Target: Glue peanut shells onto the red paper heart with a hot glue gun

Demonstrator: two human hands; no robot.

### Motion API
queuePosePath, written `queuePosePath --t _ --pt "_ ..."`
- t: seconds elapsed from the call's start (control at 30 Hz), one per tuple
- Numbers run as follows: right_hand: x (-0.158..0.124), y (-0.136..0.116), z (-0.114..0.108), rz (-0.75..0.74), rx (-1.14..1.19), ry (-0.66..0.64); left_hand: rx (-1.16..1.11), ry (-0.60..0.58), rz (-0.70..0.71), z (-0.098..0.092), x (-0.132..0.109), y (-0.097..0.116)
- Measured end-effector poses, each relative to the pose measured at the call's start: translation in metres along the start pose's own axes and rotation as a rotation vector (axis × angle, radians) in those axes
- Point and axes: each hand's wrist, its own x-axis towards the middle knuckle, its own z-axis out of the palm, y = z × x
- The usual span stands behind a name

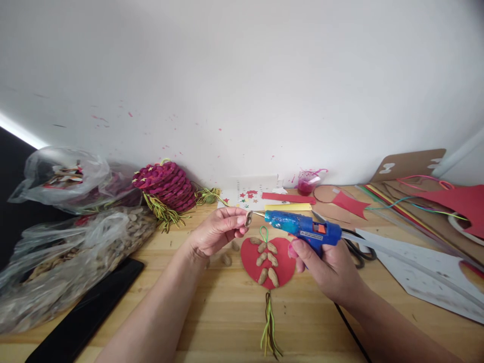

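My left hand (221, 229) pinches a peanut shell (248, 219) between thumb and fingers, above the table. In my right hand (328, 264) is a blue hot glue gun (298, 227), its nozzle tip meeting the shell or very close to it. Below both hands lies a red paper heart (249, 264) with several peanut shells (272, 259) on it in slanted pairs. A green loop (263, 233) sticks up at its top, and a yarn tassel (268, 322) hangs from its lower point. Loose peanuts (226, 259) rest beside my left wrist.
Plastic bags of peanuts (128, 232) and a black flat object (91, 307) lie left. A purple peanut-covered craft (166, 186) leans near the wall. Behind are star stickers (249, 194) and a cup of pink liquid (305, 184). Scissors (359, 250), white board (423, 272) and red paper (459, 201) lie right.
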Motion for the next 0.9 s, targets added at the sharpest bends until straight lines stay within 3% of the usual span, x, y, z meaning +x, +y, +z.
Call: queuePosePath --t 0.9 --pt "0.000 -0.013 0.000 -0.097 -0.041 -0.063 -0.094 0.055 0.060 0.002 0.002 -0.001"
